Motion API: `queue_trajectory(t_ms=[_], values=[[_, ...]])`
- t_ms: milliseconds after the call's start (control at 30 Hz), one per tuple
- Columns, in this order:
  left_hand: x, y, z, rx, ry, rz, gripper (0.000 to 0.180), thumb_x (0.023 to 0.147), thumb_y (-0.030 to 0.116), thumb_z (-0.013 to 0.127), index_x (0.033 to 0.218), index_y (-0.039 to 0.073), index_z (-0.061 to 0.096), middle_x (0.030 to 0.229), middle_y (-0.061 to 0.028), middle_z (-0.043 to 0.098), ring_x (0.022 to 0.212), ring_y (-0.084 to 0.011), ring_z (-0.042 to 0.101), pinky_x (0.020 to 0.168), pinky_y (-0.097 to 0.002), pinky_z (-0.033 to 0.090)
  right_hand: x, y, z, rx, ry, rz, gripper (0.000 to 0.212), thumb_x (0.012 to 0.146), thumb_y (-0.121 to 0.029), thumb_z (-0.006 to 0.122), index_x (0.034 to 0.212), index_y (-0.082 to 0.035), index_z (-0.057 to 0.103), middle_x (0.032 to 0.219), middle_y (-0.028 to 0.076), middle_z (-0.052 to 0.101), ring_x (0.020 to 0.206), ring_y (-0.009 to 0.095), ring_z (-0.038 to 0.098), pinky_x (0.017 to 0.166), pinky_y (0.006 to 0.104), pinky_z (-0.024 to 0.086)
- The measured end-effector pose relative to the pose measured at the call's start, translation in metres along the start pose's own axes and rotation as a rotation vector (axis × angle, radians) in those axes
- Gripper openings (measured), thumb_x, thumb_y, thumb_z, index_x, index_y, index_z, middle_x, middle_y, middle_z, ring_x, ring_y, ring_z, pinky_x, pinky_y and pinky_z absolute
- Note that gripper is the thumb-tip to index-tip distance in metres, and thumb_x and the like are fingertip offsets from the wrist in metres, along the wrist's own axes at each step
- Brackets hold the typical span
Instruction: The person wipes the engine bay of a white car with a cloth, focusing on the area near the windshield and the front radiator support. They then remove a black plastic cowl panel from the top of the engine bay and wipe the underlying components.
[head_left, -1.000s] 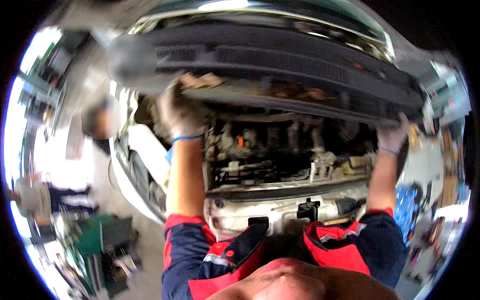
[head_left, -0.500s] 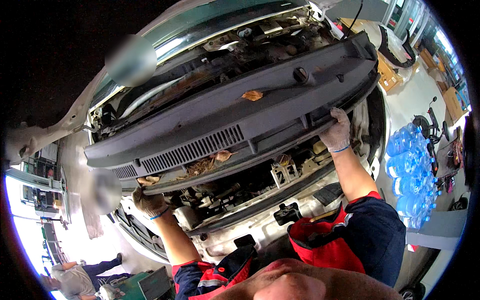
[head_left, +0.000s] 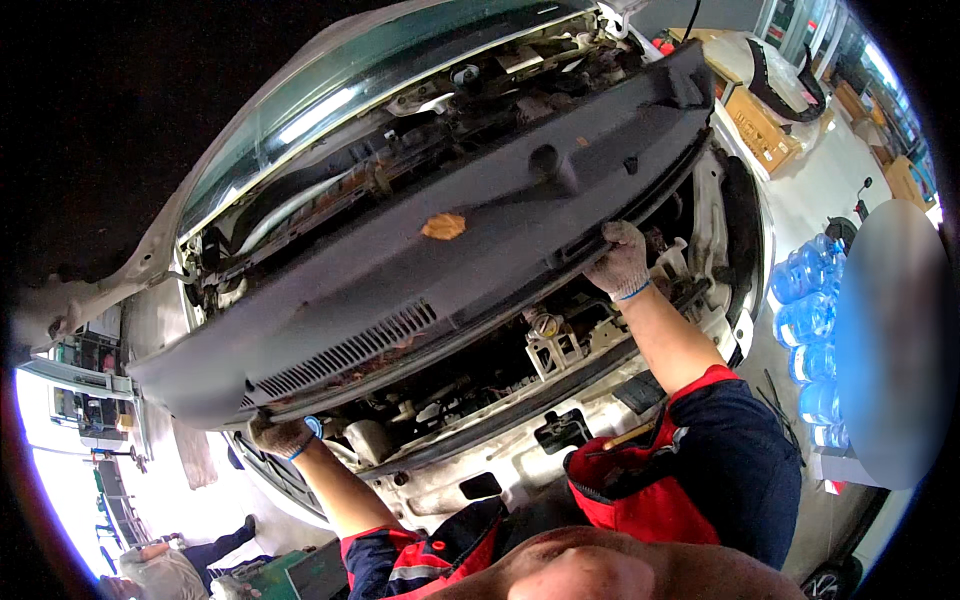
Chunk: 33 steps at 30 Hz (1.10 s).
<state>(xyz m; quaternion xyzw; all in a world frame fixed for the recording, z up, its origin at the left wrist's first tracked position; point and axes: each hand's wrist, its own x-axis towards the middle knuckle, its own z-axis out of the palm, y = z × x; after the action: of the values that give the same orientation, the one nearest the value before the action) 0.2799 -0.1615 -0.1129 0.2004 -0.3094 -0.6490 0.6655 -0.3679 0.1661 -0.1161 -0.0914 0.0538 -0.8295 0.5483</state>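
Note:
A long dark grey plastic cowl panel point(head_left: 400, 280) with a slotted grille spans the open engine bay, its left end lower than its right. My left hand point(head_left: 281, 437), in a knitted work glove, grips the panel's near edge by the left end. Closed around the same edge right of the middle is my gloved right hand point(head_left: 620, 260). A dry brown leaf point(head_left: 444, 227) lies on the panel, and more debris shows dimly behind its grille. Beside my left hand is a round blue cap point(head_left: 313, 426). The fingertips under the panel are hidden.
The windshield point(head_left: 330, 110) rises behind the bay, and the white front body panel point(head_left: 520, 480) lies near me. To the right stand blue water bottles point(head_left: 805, 325) and cardboard boxes point(head_left: 765, 130). Another person point(head_left: 165, 570) is at lower left beside a green cart.
Both hands have shifted left with the cowl panel, its left end dropping and its surface tilting. Debris along the near lip has left view. The blue cap now shows beside my left hand.

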Motion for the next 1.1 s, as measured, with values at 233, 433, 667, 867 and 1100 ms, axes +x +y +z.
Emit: queue_trajectory(t_ms=[233,433,667,867,1100], values=[[-0.061,-0.080,0.064,0.047,0.374,-0.037,0.056,0.097,0.042,0.050,0.134,0.001,0.061,0.137,-0.0169,0.064,0.124,-0.0361,0.061,0.109,-0.0578,0.045,-0.010,-0.018,-0.013,-0.020,-0.169,-0.114,0.037,0.083,-0.003,0.056,0.120,0.001,0.063,0.124,0.016,0.068,0.113,0.037,0.064,0.099,0.0477,0.056],[-0.020,-0.085,-0.074,0.543,0.186,0.145,0.058,0.093,0.045,0.054,0.131,0.003,0.064,0.135,-0.0135,0.066,0.126,-0.0353,0.059,0.112,-0.0523,0.045,-0.006,-0.011,0.000,-0.012,-0.010,-0.135,0.044,0.077,-0.002,0.057,0.121,-0.002,0.063,0.126,0.012,0.066,0.117,0.036,0.060,0.104,0.0506,0.051],[-0.005,-0.063,-0.018,-0.137,0.353,-0.236,0.043,0.088,0.029,0.047,0.112,-0.005,0.059,0.109,-0.0220,0.069,0.086,-0.0343,0.070,0.070,-0.0536,0.060,0.000,-0.016,0.019,-0.052,0.031,-0.123,0.017,0.086,-0.010,0.055,0.097,-0.010,0.068,0.104,0.007,0.069,0.111,0.032,0.062,0.102,0.0547,0.052],[0.002,-0.080,0.130,0.114,0.338,-0.124,0.022,0.089,0.018,0.050,0.094,0.001,0.062,0.092,-0.0139,0.066,0.079,-0.0277,0.064,0.077,-0.0414,0.059,0.005,-0.008,0.085,-0.116,0.222,-0.192,0.026,0.088,-0.016,0.063,0.111,-0.004,0.067,0.112,0.012,0.071,0.114,0.033,0.065,0.104,0.0558,0.052],[0.044,-0.072,0.102,-0.002,0.506,-0.131,0.032,0.088,0.014,0.053,0.107,-0.011,0.062,0.105,-0.0219,0.069,0.090,-0.0272,0.070,0.080,-0.0399,0.059,0.023,-0.005,0.043,-0.382,0.257,-0.323,0.017,0.098,-0.013,0.047,0.085,-0.011,0.057,0.101,0.005,0.066,0.104,0.026,0.062,0.103,0.0468,0.051]])
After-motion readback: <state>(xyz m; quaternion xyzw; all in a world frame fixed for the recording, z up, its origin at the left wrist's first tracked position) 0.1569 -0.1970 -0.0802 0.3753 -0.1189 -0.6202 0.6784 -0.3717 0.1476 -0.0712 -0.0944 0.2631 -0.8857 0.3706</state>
